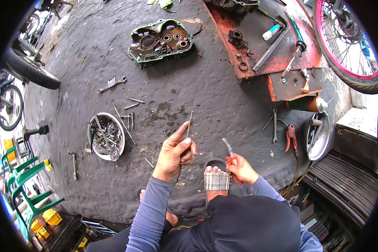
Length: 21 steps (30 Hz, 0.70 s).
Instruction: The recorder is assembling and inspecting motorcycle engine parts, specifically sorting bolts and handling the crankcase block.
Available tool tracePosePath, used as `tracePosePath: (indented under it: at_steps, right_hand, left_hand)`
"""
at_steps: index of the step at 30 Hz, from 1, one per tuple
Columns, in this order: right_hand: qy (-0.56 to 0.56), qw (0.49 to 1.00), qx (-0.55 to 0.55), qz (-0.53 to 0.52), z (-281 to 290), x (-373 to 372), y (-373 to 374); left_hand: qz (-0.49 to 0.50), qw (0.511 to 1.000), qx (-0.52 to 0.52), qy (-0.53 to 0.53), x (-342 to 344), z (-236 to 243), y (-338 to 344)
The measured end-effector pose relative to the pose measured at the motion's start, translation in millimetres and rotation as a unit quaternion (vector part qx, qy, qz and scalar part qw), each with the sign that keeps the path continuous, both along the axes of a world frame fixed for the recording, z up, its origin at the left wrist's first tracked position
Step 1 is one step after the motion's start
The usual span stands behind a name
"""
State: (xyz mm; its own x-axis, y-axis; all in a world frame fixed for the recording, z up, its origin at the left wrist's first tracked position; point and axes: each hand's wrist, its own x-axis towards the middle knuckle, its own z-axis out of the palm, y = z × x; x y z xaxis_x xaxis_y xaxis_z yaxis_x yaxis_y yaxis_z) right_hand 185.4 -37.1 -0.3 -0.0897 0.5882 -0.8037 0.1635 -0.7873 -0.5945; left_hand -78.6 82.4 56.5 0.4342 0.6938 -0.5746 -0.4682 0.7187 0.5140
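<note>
My left hand [177, 152], raised over the dark floor, pinches a long thin metal rod [191, 118] between thumb and fingers. The rod's upper end looks thicker; its lower part passes behind the hand. My right hand [242, 169] is closed round a red-handled tool with a bent, ribbed grey metal tip [227, 145]. That tip points up and left, apart from the rod. Left of my hands stands a round white bowl [122, 143] full of small metal parts. Several loose bolts and rods [131, 106] lie around it.
An engine casing half [148, 41] lies ahead. A red metal sheet [235, 63] at far right bears tools and parts. Right of me are a spray can [306, 103], a wrench [275, 126] and a red-handled gun [291, 136]. A green chair [25, 180] stands left.
</note>
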Motion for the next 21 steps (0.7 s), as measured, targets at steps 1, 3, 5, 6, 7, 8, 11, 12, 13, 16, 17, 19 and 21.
tracePosePath:
  at_steps: [1, 3, 5, 6, 7, 8, 11, 12, 13, 16, 17, 19, 21]
  right_hand:
    - [0.118, 0.992, -0.054, -0.004, 10.7, -6.1, 7.8]
    - [0.129, 0.992, 0.004, 0.004, 24.0, -14.9, 18.7]
    - [0.058, 0.981, 0.149, 0.107, 51.2, -18.8, 44.1]
    - [0.058, 0.981, 0.148, 0.107, 69.1, -21.7, 59.6]
    - [0.037, 0.971, 0.17, 0.166, 88.2, -24.5, 76.2]
    - [0.015, 0.955, 0.192, 0.224, 96.5, -24.3, 86.8]
    - [-0.018, 0.925, 0.266, 0.272, 86.7, -20.6, 95.4]
    - [-0.02, 0.925, 0.266, 0.272, 88.2, -20.1, 99.0]
    - [-0.02, 0.925, 0.265, 0.273, 88.6, -19.6, 101.8]
    - [-0.063, 0.91, 0.268, 0.311, 90.6, -17.8, 107.6]
    - [-0.063, 0.91, 0.268, 0.311, 89.4, -17.4, 107.8]
    - [-0.069, 0.904, 0.277, 0.318, 87.4, -16.5, 107.3]
    - [-0.079, 0.903, 0.277, 0.319, 87.5, -16.6, 106.1]
  left_hand:
    - [0.005, 1.0, -0.011, -0.022, -0.7, -0.3, -0.4]
    - [0.007, 1.0, -0.007, -0.028, 0.2, -3.9, -1.9]
    - [0.009, 0.999, -0.002, -0.031, -0.1, -5.7, -3.3]
    - [0.008, 1.0, -0.003, -0.022, 0.5, -5.7, -3.8]
    - [0.007, 1.0, -0.004, -0.012, 1.0, -5.3, -4.0]
    - [0.006, 1.0, -0.005, -0.013, 2.4, -4.9, -4.2]
    - [-0.01, 1.0, -0.007, 0.024, 5.1, -2.6, -4.8]
    - [-0.022, 0.999, 0.0, 0.046, 5.9, -1.5, -4.4]
    - [-0.035, 0.997, 0.007, 0.068, 6.1, -0.7, -4.5]
    - [-0.055, 0.99, 0.047, 0.119, 6.0, -2.6, -8.3]
    - [-0.055, 0.99, 0.046, 0.12, 6.5, -2.5, -9.3]
    - [-0.077, 0.973, 0.115, 0.187, 8.2, -1.7, -10.8]
    - [-0.075, 0.961, 0.154, 0.216, 11.7, -2.0, -11.9]
